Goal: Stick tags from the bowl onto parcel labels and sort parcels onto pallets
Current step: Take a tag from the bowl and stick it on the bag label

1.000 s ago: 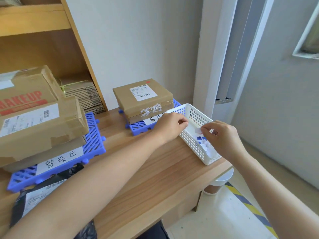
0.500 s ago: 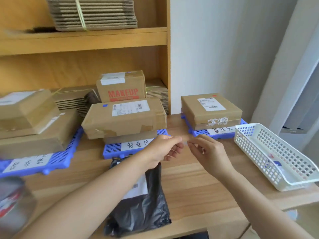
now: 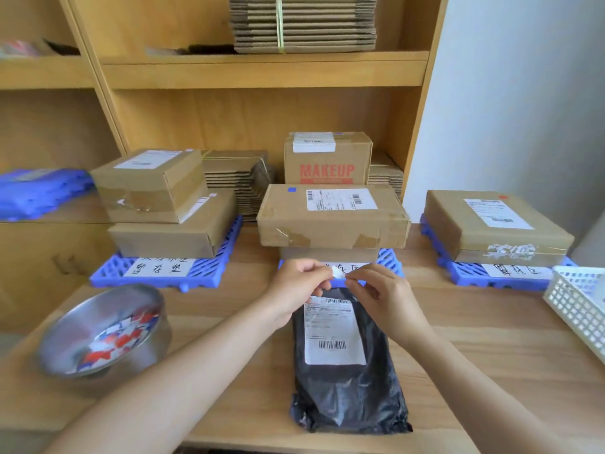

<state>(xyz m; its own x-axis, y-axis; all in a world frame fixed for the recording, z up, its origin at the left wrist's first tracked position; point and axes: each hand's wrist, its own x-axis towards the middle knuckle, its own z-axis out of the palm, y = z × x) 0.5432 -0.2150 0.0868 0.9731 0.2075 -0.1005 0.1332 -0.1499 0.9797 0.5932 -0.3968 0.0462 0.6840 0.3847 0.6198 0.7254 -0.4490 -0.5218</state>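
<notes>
Your bare forearms reach forward, meeting at centre; your left hand [image 3: 296, 286] and right hand [image 3: 381, 298] each pinch one small white tag [image 3: 338, 272] with thumb and fingertips.

"MAKEUP" — red, cardboard box [image 3: 327, 158]

There were four blue pallets [image 3: 108, 276], one of them blurred at the left edge of the frame. There were at least six cardboard boxes [image 3: 334, 224], three bundles of flat cardboard [image 3: 304, 24], one black mailer [image 3: 347, 394], one steel bowl [image 3: 82, 316], one white basket [image 3: 576, 306] and one white tag [image 3: 337, 272].
</notes>
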